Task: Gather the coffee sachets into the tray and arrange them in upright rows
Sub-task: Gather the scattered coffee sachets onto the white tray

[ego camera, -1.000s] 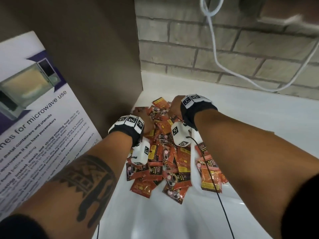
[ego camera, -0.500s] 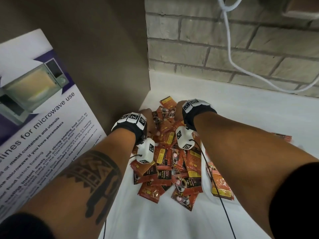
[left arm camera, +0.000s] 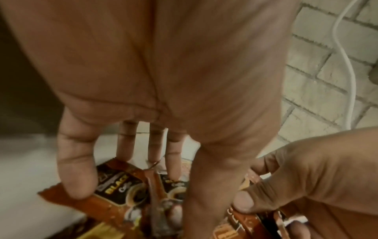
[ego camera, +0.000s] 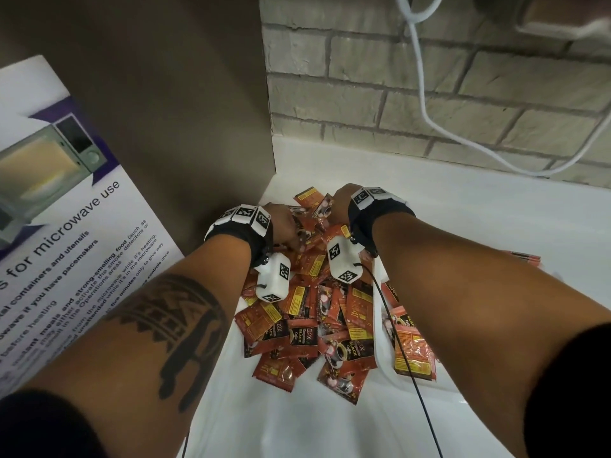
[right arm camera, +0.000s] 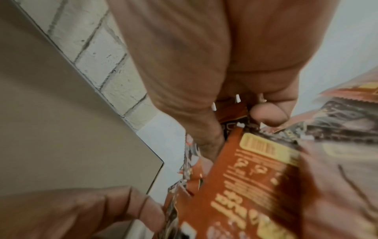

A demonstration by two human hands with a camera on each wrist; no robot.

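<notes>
A heap of orange and black coffee sachets [ego camera: 317, 312] lies on the white counter [ego camera: 479, 213] in a corner. Both hands reach into the heap's far end. My left hand [ego camera: 281, 226] has its fingers straight and spread [left arm camera: 155, 145], their tips touching the sachets [left arm camera: 118, 182]. My right hand [ego camera: 340, 206] curls round a bunch of sachets [right arm camera: 245, 186], and its thumb [left arm camera: 245, 205] pinches them. A white rim [ego camera: 380, 355], maybe the tray, shows under my right forearm with sachets [ego camera: 413, 352] beside it. The fingertips are hidden in the head view.
A brown panel [ego camera: 165, 127] stands close on the left with a microwave poster [ego camera: 59, 226] on it. Behind is a brick wall [ego camera: 463, 94] with a white cable [ego camera: 426, 110] hanging down. One loose sachet [ego camera: 525, 258] lies far right.
Both hands have stayed at the far end of the heap and sunk a little deeper among the sachets. The head camera has shifted slightly.
</notes>
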